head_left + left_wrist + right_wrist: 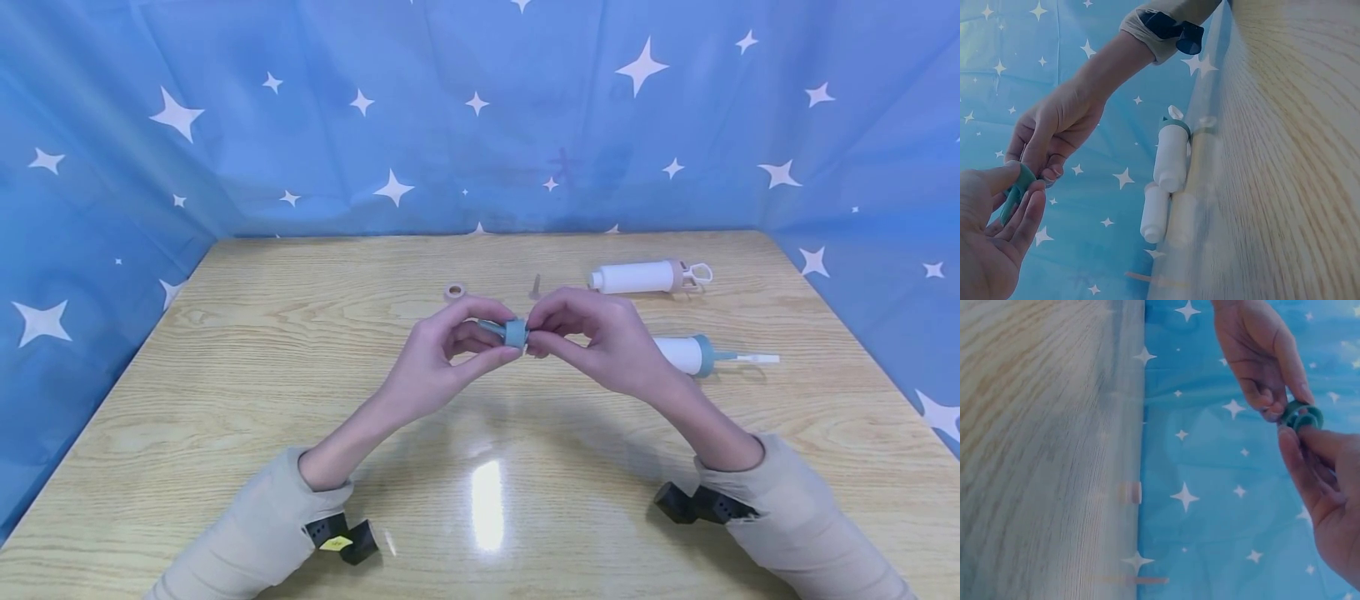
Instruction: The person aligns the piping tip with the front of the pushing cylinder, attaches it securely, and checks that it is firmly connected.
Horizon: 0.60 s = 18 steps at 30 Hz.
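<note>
Above the middle of the table, my left hand (442,358) pinches a teal ring-shaped cap (515,333) between thumb and fingers. A slim teal nozzle (491,327) passes through the cap and sticks out on the left, between the left fingers. My right hand (600,342) pinches the nozzle's base at the cap's right side. In the right wrist view, a smaller teal round base (1308,420) shows at the opening of the cap, against the right fingertips. How deeply the two parts sit together is hidden by the fingers.
Behind the hands lie a pink ring (454,291) and a small pinkish nozzle (536,287). Right of these lies a white bottle with a pink cap (637,277). A white bottle with a teal cap (682,356) lies nearer, partly behind the right hand. A starry blue curtain (465,133) surrounds the table.
</note>
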Motion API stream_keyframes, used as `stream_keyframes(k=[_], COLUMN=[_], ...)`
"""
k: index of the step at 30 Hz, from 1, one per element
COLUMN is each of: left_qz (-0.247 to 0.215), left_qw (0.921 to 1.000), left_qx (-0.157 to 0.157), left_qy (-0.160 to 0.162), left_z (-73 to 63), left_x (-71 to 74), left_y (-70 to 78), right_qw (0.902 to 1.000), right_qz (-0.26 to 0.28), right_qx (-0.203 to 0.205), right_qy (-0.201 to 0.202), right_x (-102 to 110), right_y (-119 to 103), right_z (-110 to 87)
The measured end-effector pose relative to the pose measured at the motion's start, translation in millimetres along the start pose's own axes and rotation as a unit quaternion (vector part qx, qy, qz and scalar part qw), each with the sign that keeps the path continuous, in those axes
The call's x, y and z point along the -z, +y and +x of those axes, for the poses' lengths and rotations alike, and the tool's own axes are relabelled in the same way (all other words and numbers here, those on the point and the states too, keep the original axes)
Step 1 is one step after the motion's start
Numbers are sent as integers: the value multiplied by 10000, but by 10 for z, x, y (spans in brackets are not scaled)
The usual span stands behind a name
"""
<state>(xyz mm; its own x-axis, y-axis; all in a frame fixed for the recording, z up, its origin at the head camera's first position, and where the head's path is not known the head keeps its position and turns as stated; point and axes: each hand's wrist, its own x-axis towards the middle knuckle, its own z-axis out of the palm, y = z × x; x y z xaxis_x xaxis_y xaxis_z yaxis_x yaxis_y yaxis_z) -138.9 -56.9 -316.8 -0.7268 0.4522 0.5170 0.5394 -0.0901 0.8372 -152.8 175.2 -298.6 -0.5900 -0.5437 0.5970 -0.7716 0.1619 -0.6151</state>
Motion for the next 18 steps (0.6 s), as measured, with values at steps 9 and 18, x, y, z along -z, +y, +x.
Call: stream_keyframes(k=[9, 18], left_qz=[-53, -39], left_qw=[10000, 10000], left_qx=[11, -10], left_qy=[-11, -24], left_z=[-9, -11], left_x=[-21, -26], left_y=[30, 45], right_qw=[9999, 9998], right_qz=[60, -4], right_qx=[100, 133], right_qy=[52, 179], right_x=[-31, -52], right_y=[3, 3], right_z=[-3, -12])
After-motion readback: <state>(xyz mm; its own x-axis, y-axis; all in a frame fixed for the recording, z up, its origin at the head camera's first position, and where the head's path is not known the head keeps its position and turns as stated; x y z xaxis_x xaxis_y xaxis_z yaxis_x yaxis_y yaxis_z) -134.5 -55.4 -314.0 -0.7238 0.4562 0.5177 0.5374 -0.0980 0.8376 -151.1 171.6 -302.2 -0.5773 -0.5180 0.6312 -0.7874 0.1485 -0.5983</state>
